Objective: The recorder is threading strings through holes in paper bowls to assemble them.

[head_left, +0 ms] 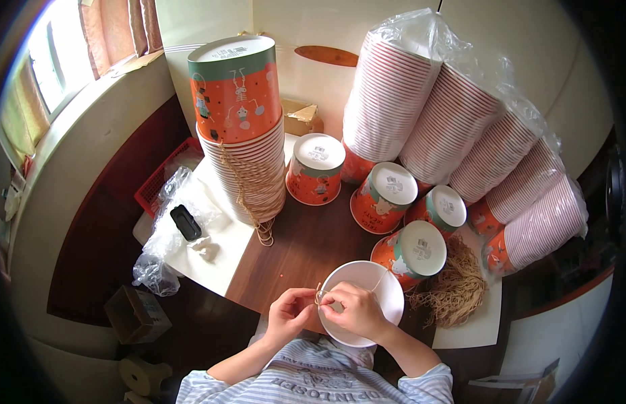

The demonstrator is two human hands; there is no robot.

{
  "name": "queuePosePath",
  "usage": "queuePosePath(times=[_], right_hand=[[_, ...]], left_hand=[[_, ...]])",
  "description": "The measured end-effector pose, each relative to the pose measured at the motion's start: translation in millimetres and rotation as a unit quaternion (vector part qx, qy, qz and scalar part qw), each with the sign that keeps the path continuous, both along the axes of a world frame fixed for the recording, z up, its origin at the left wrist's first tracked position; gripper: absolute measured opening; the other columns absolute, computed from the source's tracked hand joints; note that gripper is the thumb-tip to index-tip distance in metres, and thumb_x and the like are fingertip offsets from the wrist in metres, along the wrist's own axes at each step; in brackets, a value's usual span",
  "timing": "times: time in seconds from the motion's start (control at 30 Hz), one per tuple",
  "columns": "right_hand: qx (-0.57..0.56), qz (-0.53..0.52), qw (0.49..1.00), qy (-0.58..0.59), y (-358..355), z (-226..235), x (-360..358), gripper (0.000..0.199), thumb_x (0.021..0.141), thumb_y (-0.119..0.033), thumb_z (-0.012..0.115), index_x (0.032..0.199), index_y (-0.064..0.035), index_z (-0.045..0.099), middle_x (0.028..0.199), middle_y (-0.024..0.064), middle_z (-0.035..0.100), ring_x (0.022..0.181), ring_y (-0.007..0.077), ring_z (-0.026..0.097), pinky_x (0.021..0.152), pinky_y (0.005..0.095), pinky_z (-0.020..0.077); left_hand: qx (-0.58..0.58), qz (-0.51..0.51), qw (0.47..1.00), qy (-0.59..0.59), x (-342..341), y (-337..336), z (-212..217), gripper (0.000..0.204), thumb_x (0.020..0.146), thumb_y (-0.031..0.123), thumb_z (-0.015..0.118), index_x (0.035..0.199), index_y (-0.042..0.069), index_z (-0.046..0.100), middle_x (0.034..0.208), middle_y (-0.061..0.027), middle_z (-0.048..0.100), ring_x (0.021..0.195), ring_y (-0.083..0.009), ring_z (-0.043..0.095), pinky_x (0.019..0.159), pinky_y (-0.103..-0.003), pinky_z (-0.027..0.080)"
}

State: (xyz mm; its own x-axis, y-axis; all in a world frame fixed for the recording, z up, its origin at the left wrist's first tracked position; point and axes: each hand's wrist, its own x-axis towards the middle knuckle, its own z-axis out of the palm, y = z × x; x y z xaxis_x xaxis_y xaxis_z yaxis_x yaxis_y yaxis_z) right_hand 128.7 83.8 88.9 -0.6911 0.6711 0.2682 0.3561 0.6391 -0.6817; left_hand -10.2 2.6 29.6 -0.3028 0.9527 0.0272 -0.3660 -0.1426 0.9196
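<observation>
My left hand (291,315) and my right hand (355,310) meet over the near-left rim of a white-lined paper bucket (389,308), its mouth facing up. Between their pinched fingertips is a short, looped piece of tan paper cord (319,293). A thin strand runs from the bucket's far rim over its white inside. Just beyond the bucket stands an upside-down orange and green printed bucket (402,253). To its right lies a loose bundle of tan cords (454,286).
A tall nested bucket stack (240,168) at the far left has cords hanging down its side. More upturned buckets (316,178) stand mid-table. Plastic-wrapped stacks (394,94) line the right. Crumpled plastic (158,266) and a black tray (185,223) lie left, above a cardboard box (139,316).
</observation>
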Motion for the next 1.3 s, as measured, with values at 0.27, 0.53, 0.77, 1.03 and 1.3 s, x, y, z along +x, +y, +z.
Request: queuePosePath(times=[0.27, 0.53, 0.77, 1.03, 1.3], right_hand=[[0.004, 0.003, 1.0, 0.003, 0, 0, -1, 0.006, 0.068, -0.01, 0.067, 0.072, -0.0078, 0.062, 0.071, 0.0036, 0.06, 0.063, 0.0183, 0.059, 0.053, 0.029, 0.047], [0.014, -0.005, 1.0, 0.009, 1, -1, 1, 0.007, 0.068, -0.01, 0.068, 0.072, -0.0079, 0.062, 0.072, 0.0031, 0.06, 0.062, 0.0177, 0.06, 0.053, 0.0285, 0.0474], [0.018, -0.007, 1.0, -0.008, 0, 3, -1, 0.007, 0.068, -0.011, 0.067, 0.072, -0.0087, 0.062, 0.072, 0.0027, 0.06, 0.063, 0.0178, 0.06, 0.053, 0.0286, 0.0477], [0.012, -0.007, 1.0, -0.003, 1, 9, 1, 0.015, 0.068, -0.011, 0.068, 0.081, -0.0096, 0.061, 0.07, 0.0018, 0.058, 0.057, 0.0143, 0.057, 0.05, 0.0265, 0.0457], [-0.065, 0.047, 0.995, 0.058, 1, 13, 9, 0.028, 0.068, -0.011, 0.072, 0.092, -0.0073, 0.059, 0.066, 0.0006, 0.056, 0.053, 0.0083, 0.054, 0.047, 0.0229, 0.0437]], left_hand=[[0.05, -0.021, 0.989, 0.141, -5, 6, -8, 0.027, 0.076, -0.002, 0.062, 0.102, 0.001, 0.058, 0.082, 0.0003, 0.054, 0.063, -0.0017, 0.047, 0.054, -0.014, 0.036], [0.047, 0.0, 0.976, 0.214, -7, 5, -5, 0.01, 0.076, -0.001, 0.063, 0.086, 0.0, 0.061, 0.078, -0.003, 0.054, 0.058, -0.004, 0.046, 0.05, -0.017, 0.036], [0.01, -0.095, 0.995, 0.018, -10, 5, 2, 0.003, 0.083, 0.003, 0.057, 0.082, 0.001, 0.055, 0.082, -0.0007, 0.05, 0.068, -0.0049, 0.046, 0.058, -0.018, 0.037], [-0.122, -0.241, 0.898, -0.349, -19, 5, -4, 0.008, 0.088, 0.014, 0.053, 0.088, 0.007, 0.057, 0.075, 0.0034, 0.053, 0.061, -0.0033, 0.042, 0.052, -0.017, 0.032], [-0.128, -0.162, 0.94, -0.27, -21, 5, 8, 0.007, 0.085, 0.013, 0.058, 0.084, 0.007, 0.06, 0.072, 0.0038, 0.054, 0.056, -0.0027, 0.04, 0.049, -0.016, 0.03]])
